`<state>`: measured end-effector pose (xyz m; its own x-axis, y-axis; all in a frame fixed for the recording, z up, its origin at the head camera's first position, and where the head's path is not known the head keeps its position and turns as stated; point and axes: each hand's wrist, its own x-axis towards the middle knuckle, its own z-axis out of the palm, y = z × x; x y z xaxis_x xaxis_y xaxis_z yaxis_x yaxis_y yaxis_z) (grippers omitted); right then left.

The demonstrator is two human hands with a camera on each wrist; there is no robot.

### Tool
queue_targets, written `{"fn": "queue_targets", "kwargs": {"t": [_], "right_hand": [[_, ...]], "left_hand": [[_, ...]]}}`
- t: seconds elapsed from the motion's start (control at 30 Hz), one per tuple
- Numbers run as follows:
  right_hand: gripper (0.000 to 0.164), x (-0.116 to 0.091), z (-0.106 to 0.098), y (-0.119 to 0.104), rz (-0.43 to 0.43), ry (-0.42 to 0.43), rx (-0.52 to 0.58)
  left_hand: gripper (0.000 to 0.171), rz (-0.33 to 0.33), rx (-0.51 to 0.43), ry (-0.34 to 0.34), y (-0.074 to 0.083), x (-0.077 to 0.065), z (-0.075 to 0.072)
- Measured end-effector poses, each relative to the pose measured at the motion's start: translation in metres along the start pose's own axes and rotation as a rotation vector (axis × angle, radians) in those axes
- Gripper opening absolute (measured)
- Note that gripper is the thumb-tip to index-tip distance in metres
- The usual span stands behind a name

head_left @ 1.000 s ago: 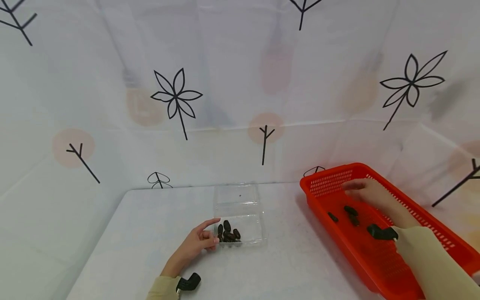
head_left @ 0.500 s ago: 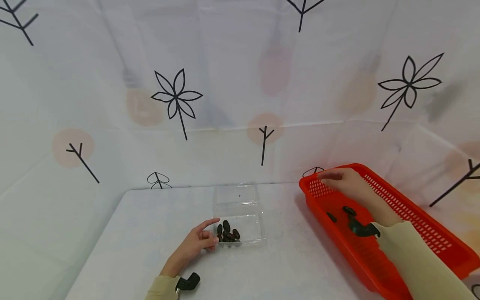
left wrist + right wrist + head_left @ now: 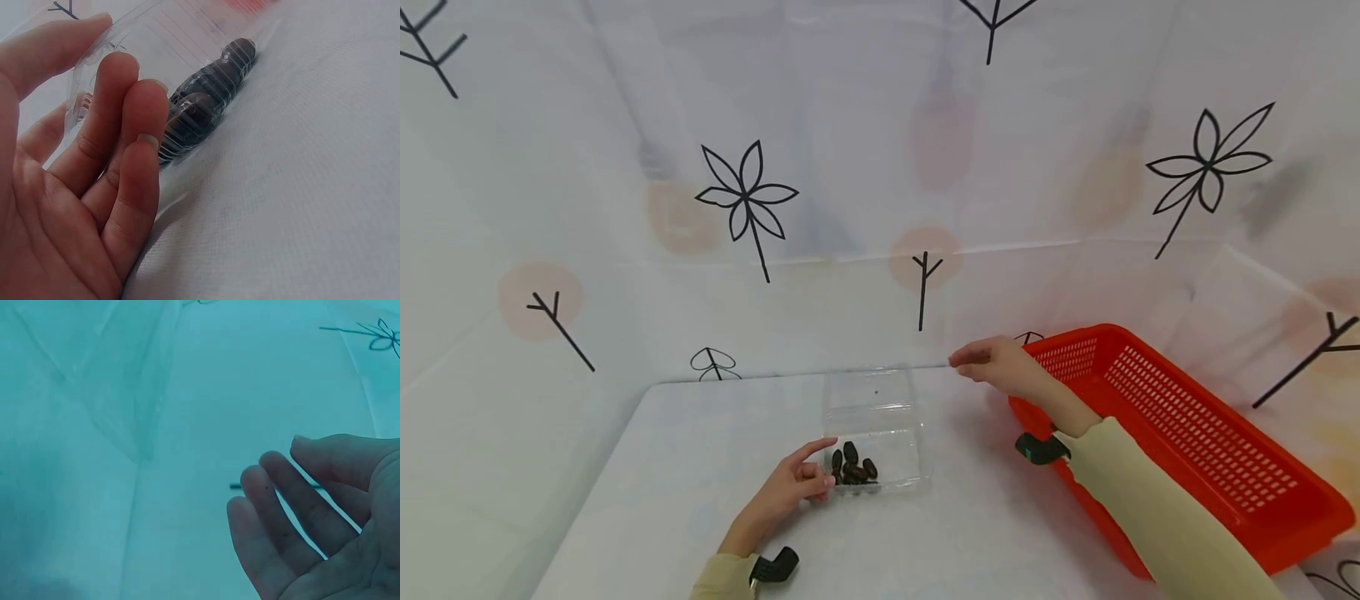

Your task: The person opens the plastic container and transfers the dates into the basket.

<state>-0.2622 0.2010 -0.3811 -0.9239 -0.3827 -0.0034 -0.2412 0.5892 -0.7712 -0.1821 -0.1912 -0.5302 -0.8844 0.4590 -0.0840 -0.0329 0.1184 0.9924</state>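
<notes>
My left hand point(image 3: 790, 486) is at the near left corner of a clear plastic box point(image 3: 898, 457) with its lid laid back. Its index finger stretches along the left rim. Several dark brown, glossy oval pieces like dates point(image 3: 854, 473) lie in the box's near left part. In the left wrist view, bent fingertips point(image 3: 147, 112) stand right at the box's see-through wall, dates point(image 3: 194, 112) behind it. My right hand point(image 3: 1000, 364) hovers between box and basket, past the basket's left rim. In the right wrist view, its fingers curve loosely and nothing shows between them.
A red perforated plastic basket point(image 3: 1195, 417) stands slanted on the right, partly covered by the right sleeve point(image 3: 1142, 492). The white-covered table point(image 3: 700, 467) ends at a patterned cloth backdrop point(image 3: 842, 308). Black wrist mounts point(image 3: 1041, 448) stick out from both forearms.
My right hand has moved left from inside the red basket, over its rim, toward the box. The dates in the basket are now hidden behind the arm. My left hand stays at the box.
</notes>
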Motion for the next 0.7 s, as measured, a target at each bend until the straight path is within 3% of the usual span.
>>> {"fn": "queue_targets", "kwargs": {"t": [0.37,0.7], "right_hand": [[0.024,0.034,0.053,-0.012,-0.029,-0.16,0.13],[0.021,0.057,0.093,-0.017,-0.064,-0.396,0.163]], "left_hand": [[0.069,0.031,0.004,-0.008,0.0,0.001,0.001],[0.068,0.008,0.012,0.005,0.001,0.002,0.003]]}}
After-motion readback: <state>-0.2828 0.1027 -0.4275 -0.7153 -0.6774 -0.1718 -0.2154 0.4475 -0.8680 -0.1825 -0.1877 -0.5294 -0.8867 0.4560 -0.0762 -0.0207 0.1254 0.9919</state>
